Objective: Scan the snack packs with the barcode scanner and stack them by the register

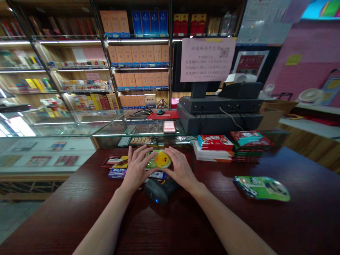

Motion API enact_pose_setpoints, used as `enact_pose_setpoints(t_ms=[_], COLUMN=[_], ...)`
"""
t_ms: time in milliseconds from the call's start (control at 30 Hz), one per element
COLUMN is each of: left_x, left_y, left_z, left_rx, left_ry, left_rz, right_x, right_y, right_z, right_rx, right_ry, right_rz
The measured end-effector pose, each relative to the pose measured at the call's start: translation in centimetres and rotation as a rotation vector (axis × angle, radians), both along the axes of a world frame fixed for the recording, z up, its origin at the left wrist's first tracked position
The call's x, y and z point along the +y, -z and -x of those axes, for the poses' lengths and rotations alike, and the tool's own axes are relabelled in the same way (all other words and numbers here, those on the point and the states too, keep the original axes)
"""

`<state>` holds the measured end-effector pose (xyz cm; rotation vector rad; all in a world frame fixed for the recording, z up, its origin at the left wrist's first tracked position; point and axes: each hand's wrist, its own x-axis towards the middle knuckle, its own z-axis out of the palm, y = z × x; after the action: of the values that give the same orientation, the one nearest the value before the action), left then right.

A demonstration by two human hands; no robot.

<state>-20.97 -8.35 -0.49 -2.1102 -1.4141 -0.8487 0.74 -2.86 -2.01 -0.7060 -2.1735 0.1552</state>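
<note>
A green packet with a yellow duck (162, 159) is between my two hands, just above other packets on the dark wooden counter. My left hand (136, 166) lies over its left part, thumb below and fingers along the top, covering much of it. At its right end, my right hand (180, 168) grips the edge between thumb and fingers. Right below both hands lies a black handheld barcode scanner (156, 191), a blue light glowing on it. Purple-and-white snack packets (117, 173) and a yellow-brown packet (120, 163) lie beside and partly under my left hand.
Another green packet (262, 187) rests on the counter to the right. Stacked red boxes (215, 141) and dark red packs (251, 140) stand before the cash register (220, 111). A glass display case (111, 129) borders the counter's far side, with stocked shelves (138, 69) behind.
</note>
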Motion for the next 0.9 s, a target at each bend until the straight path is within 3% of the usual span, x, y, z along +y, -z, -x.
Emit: enact_pose_setpoints(t_ms=[500,900], left_x=[-0.1,-0.4], left_y=[-0.2,0.1], left_z=[0.2,2.2], left_rx=[0.028,-0.013], left_ry=[0.008,-0.037], left_rz=[0.052,0.041], right_x=[0.2,0.9], right_y=[0.0,-0.5], right_z=[-0.3,-1.8], right_rx=[0.032,0.107], right_ry=[-0.004,0.061], right_rz=[0.106,0.249])
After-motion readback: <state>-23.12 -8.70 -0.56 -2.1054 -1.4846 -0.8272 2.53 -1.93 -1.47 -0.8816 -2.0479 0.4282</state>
